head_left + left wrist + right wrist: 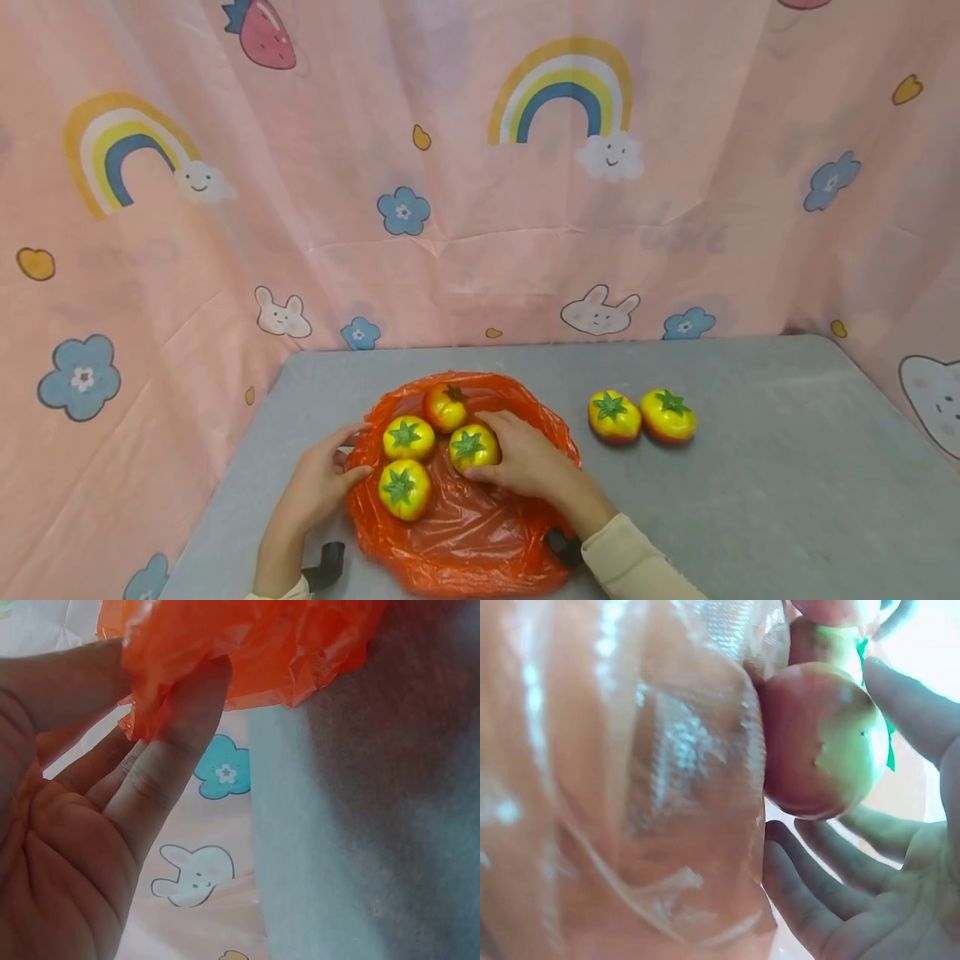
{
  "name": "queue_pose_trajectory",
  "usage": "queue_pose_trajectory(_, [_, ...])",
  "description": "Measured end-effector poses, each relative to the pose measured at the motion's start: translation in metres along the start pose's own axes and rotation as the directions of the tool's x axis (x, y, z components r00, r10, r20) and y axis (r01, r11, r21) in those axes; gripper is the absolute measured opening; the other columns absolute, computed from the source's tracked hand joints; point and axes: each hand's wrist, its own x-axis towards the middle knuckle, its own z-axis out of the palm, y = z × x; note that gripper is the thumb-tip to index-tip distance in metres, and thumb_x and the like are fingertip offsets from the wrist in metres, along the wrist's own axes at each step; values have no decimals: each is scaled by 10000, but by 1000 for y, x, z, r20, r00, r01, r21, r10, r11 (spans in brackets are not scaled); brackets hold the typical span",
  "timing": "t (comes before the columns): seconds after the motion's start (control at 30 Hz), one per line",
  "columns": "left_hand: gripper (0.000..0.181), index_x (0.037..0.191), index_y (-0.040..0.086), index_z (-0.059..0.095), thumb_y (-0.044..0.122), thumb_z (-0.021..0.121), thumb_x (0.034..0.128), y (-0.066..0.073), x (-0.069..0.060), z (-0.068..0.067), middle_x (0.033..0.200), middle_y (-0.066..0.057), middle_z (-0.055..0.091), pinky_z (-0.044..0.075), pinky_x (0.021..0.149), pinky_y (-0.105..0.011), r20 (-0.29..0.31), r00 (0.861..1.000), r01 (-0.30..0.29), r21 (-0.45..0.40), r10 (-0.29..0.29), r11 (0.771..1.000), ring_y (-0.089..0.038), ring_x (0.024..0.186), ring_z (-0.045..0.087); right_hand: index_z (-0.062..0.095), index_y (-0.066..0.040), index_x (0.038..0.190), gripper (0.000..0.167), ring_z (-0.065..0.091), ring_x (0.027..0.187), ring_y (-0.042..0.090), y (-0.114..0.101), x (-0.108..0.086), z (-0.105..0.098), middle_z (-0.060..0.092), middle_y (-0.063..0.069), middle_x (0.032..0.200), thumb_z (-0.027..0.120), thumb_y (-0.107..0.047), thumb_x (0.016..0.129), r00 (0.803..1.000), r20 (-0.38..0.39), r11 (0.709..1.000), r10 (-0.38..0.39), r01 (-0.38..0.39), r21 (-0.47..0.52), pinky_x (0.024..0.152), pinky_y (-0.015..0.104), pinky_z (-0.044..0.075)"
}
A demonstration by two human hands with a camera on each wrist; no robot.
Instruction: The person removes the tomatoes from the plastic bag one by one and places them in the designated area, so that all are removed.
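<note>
An orange-red plastic bag lies spread on the table with its mouth open upward. My left hand holds the bag's left rim between thumb and fingers; the left wrist view shows the film over the fingertips. In the bag, my right hand grips a yellow-red tomato with a green star-shaped top. Thumb and fingers lie around this tomato in the right wrist view. Beside it in the bag sit three more tomatoes: one at the back, one at left, one in front.
Two similar tomatoes, one and another, stand side by side on the grey table right of the bag. Behind the table hangs a pink patterned curtain. Dark wrist-camera parts show near the left wrist.
</note>
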Motion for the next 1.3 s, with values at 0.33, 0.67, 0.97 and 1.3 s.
queue_pose_trajectory(0.33, [568, 1371, 178, 579, 51, 764, 849, -1, -1, 1, 1249, -113, 664, 585, 799, -354, -2, 1000, 3, -4, -3, 1000, -170, 868, 609, 460, -135, 1463, 752, 519, 1315, 270, 0, -4, 4, 520, 80, 1463, 801, -349, 828, 999, 25, 999, -45, 45, 11, 1117, 515, 421])
queue_pose_trajectory(0.67, [574, 1378, 166, 574, 55, 765, 848, -3, -3, 2, 1244, -116, 663, 577, 793, -353, -1, 1000, 14, 8, -14, 1000, -170, 867, 602, 436, -184, 1480, 782, 498, 1327, 262, -1, -7, 5, 488, 50, 1488, 821, -305, 811, 998, 49, 998, -29, 26, 52, 1119, 535, 413])
queue_pose_trajectory(0.97, [572, 1375, 171, 576, 52, 764, 849, -6, -2, 3, 1242, -113, 667, 554, 778, -329, -2, 1000, 4, 12, -4, 1000, -169, 862, 595, 453, -165, 1476, 771, 500, 1332, 270, -1, -9, 5, 499, 65, 1480, 823, -287, 810, 998, 36, 998, -52, 50, 42, 1122, 530, 408])
queue_pose_trajectory(1.3, [575, 1376, 168, 575, 48, 764, 846, -6, 3, 2, 1242, -116, 669, 554, 769, -318, -8, 1000, -17, 17, 17, 1000, -170, 857, 599, 420, -187, 1500, 778, 518, 1306, 255, -15, -25, -15, 496, 50, 1485, 801, -321, 835, 999, -3, 998, -54, 54, 41, 1083, 526, 453])
